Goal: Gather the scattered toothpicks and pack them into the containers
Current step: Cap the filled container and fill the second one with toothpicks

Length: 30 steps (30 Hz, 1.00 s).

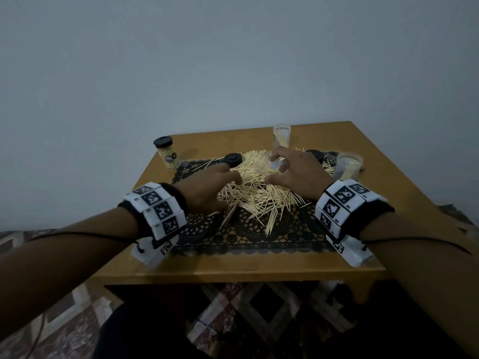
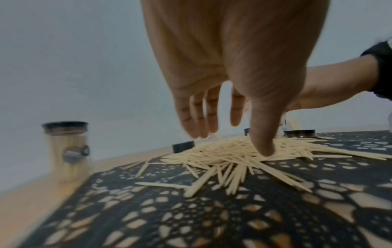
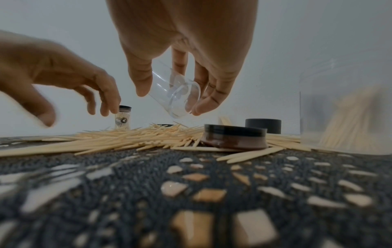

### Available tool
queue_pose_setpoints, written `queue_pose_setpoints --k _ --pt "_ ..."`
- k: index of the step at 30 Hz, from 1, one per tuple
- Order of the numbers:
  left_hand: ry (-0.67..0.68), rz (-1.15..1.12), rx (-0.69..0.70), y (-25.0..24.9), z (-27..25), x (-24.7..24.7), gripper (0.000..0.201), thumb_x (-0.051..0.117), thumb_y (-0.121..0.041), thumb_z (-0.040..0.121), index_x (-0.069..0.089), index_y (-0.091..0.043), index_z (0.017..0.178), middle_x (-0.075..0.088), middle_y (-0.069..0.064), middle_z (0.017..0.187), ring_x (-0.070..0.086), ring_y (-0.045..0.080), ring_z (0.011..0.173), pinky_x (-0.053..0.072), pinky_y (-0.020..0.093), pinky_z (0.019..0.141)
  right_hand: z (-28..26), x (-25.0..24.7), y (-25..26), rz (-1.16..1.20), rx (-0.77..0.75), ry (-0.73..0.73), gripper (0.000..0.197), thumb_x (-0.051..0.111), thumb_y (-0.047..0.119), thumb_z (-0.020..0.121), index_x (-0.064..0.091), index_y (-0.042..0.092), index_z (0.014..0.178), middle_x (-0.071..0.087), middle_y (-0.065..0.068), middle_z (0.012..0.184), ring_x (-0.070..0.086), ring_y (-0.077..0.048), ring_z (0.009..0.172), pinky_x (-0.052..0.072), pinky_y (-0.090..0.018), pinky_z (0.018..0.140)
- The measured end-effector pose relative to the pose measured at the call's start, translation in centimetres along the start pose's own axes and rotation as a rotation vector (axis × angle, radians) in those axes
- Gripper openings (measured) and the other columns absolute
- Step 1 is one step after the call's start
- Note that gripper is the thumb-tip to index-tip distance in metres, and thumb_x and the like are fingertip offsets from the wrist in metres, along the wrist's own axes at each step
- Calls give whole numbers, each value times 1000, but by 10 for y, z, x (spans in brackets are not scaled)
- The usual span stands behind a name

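Observation:
A loose pile of toothpicks [image 1: 255,195] lies on a black lace mat [image 1: 248,234] in the middle of the wooden table. My left hand [image 1: 228,193] hovers over the pile's left side with fingers spread and straight, holding nothing. In the left wrist view the left hand [image 2: 233,141] has its thumb tip down on the toothpicks [image 2: 233,156]. My right hand [image 1: 274,172] grips a clear empty container [image 1: 264,164], tilted above the far side of the pile. The right wrist view shows the container [image 3: 176,94] pinched between thumb and fingers.
A closed jar of toothpicks with a black lid [image 1: 167,156] stands at the far left. Two open containers [image 1: 281,136] [image 1: 348,164] holding toothpicks stand at the far right. Loose black lids [image 1: 233,159] [image 1: 315,154] lie beside the pile. A wall rises behind the table.

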<state>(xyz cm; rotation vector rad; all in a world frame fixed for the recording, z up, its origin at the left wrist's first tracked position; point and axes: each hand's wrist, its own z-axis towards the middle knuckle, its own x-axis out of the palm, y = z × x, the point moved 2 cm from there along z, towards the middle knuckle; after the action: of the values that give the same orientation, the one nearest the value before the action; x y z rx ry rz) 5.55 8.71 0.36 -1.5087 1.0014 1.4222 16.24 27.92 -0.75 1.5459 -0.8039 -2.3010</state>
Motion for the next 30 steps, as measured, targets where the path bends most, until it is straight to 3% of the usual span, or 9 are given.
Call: queue_pose_setpoints --k 3,6,9,12,16,21,24,26,30 --pt "185 23 -206 17 -15 5 107 77 -54 69 14 -23 150 26 4 149 29 23 135 32 37 110 0 0 1 11 5 3 44 79 35 77 61 17 112 66 -7 92 64 -23 82 55 -41 76" --pt "251 9 -301 23 -20 14 114 73 -63 68 7 -21 151 24 7 152 27 25 138 29 41 113 -1 0 1 19 6 3 44 79 35 77 61 16 112 66 -7 91 64 -23 81 55 -42 76" --pt "210 -36 -329 22 -14 19 104 70 -63 71 18 -17 149 30 7 150 30 25 136 29 38 111 -2 -1 2 14 8 5 43 79 35 78 61 17 111 67 -6 89 64 -23 81 55 -40 75" --pt "137 -67 -314 20 -5 19 90 70 -58 75 32 -14 142 44 8 139 44 23 123 38 32 100 -1 -1 2 14 9 9 42 78 35 78 60 17 111 66 -5 87 64 -21 79 55 -39 74" --pt "28 -145 -280 14 6 20 66 74 -39 80 45 -11 133 60 7 119 57 20 103 47 30 87 0 0 0 17 12 3 42 78 36 78 61 18 111 66 -4 88 64 -20 78 54 -34 71" --pt "-111 -261 -261 9 12 23 44 75 -20 80 55 -12 119 66 4 102 61 16 88 47 25 77 1 1 -2 11 13 10 42 78 38 78 60 19 111 66 -4 87 63 -19 78 50 -31 71" --pt "-172 -200 -250 14 11 20 40 73 -25 81 57 -14 116 62 4 104 60 21 96 47 28 79 1 1 -2 2 8 10 43 78 39 78 60 18 111 66 -4 87 63 -20 79 49 -29 71" --pt "-140 -115 -207 16 11 17 50 69 -40 83 53 -20 125 52 5 119 50 22 112 42 33 93 2 1 -3 -6 10 11 44 78 39 78 60 18 112 66 -4 89 63 -19 80 48 -29 72" --pt "183 -110 -197 12 15 18 97 70 -61 72 22 -28 149 27 6 148 27 26 137 31 46 111 2 1 -3 -1 10 9 44 78 38 77 61 17 112 67 -5 89 63 -20 79 50 -31 72"
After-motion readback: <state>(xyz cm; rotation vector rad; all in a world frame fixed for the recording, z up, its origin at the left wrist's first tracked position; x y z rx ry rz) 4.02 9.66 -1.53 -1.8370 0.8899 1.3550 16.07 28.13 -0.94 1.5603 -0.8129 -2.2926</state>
